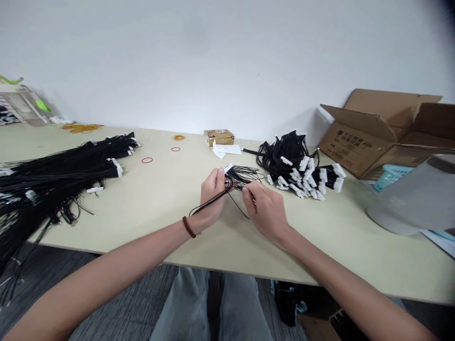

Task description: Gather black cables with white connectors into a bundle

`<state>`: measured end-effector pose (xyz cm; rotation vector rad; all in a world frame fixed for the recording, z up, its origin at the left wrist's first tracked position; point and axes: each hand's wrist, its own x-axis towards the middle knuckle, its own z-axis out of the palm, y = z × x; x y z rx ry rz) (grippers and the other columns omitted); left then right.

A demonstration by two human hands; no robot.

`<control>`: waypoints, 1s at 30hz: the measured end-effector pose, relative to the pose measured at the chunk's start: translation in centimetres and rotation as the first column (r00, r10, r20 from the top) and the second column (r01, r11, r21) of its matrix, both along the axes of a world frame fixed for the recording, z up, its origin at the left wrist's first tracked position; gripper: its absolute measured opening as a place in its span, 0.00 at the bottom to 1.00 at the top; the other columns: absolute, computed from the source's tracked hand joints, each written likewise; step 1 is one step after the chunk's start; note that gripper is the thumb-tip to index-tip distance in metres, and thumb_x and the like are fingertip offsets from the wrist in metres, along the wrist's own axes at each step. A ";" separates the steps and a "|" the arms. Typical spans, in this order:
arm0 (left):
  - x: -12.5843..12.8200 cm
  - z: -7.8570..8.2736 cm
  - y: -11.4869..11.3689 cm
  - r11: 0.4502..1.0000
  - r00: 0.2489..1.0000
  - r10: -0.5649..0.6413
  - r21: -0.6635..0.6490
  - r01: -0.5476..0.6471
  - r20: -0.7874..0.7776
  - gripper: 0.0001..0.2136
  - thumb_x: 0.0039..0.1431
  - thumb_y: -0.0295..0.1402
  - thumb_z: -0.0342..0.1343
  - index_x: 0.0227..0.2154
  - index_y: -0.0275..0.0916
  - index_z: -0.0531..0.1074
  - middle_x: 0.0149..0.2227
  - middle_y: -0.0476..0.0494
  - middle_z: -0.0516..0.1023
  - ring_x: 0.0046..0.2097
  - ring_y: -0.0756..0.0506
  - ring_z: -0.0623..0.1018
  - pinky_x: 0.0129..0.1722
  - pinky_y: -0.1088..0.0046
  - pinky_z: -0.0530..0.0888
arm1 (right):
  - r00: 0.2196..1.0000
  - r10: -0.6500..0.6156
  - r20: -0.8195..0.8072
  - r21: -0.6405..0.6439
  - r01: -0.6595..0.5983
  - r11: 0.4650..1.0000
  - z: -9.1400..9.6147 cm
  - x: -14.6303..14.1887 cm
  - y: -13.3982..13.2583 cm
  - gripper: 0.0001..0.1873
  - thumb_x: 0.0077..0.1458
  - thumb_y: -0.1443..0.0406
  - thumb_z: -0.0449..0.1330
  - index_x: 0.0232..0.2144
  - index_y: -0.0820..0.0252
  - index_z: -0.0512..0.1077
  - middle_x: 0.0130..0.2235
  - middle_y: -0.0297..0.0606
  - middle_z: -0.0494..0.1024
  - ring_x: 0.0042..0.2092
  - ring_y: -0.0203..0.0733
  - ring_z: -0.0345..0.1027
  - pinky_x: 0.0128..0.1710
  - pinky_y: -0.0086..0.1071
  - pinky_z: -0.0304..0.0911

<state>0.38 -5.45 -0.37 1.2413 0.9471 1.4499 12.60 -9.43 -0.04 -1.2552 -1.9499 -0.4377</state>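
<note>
Two bare arms (117, 270) stretch over the smooth, pale worktop (170, 199). The left hand (212, 195) pinches skinny, bendy black wires (245, 175), a little white plug (228, 168) beside its thumb. The right hand (266, 208) curls its fingers at the wires' other side; I cannot tell if it grips. Beyond sits a tangled heap (289, 149) with blocky white ends (308, 179), near a stiff cardboard box (351, 144).

Brown bracelet (188, 227), greyish jeans (245, 308), bare forearms (142, 255)

Head-worn camera looks forward and down across the table (170, 189).
</note>
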 end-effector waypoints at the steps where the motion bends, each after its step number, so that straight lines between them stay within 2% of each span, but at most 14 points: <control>1: 0.0 0.0 0.0 1.000 1.000 0.003 0.000 -0.003 -0.007 0.15 0.55 0.45 0.46 0.23 0.38 0.58 0.24 0.52 0.63 0.27 0.53 0.71 0.29 0.77 0.72 | 1.000 0.006 -0.020 -0.019 -0.007 1.000 0.0 0.0 0.0 0.13 0.58 0.67 0.45 0.22 0.58 0.60 0.22 0.30 0.64 0.24 0.33 0.54 0.23 0.28 0.44; 5: 0.1 0.0 -0.1 1.000 1.000 -0.007 -0.002 0.007 0.010 0.14 0.56 0.44 0.45 0.23 0.39 0.58 0.25 0.52 0.62 0.27 0.53 0.71 0.30 0.76 0.72 | 0.997 0.023 -0.069 -0.062 -0.027 0.998 0.0 -0.1 -0.1 0.13 0.59 0.66 0.44 0.22 0.58 0.60 0.22 0.30 0.63 0.24 0.33 0.53 0.23 0.28 0.44; 14: 0.1 -0.1 0.0 0.999 0.998 -0.037 -0.010 0.038 0.048 0.14 0.55 0.45 0.46 0.24 0.39 0.59 0.26 0.51 0.64 0.29 0.52 0.71 0.31 0.75 0.73 | 0.997 0.045 -0.068 -0.081 -0.051 0.995 0.1 0.0 -0.2 0.12 0.59 0.66 0.44 0.24 0.58 0.60 0.23 0.30 0.63 0.25 0.33 0.54 0.24 0.27 0.46; 22: 0.2 0.2 -0.2 0.995 0.992 -0.053 -0.074 0.062 0.112 0.14 0.54 0.44 0.48 0.24 0.38 0.59 0.26 0.52 0.63 0.26 0.53 0.71 0.31 0.74 0.73 | 0.999 0.044 -0.006 -0.007 -0.044 0.999 0.1 0.1 -0.1 0.12 0.60 0.67 0.44 0.24 0.59 0.60 0.23 0.30 0.64 0.25 0.32 0.54 0.24 0.27 0.46; 30: 0.4 1.1 -0.8 0.983 0.980 -0.092 -0.139 0.117 0.178 0.14 0.53 0.44 0.50 0.24 0.37 0.58 0.25 0.53 0.62 0.25 0.54 0.69 0.30 0.74 0.73 | 0.994 -0.042 0.099 0.109 0.031 0.994 -0.4 0.1 0.2 0.13 0.60 0.67 0.44 0.24 0.60 0.62 0.23 0.32 0.65 0.26 0.33 0.56 0.25 0.27 0.46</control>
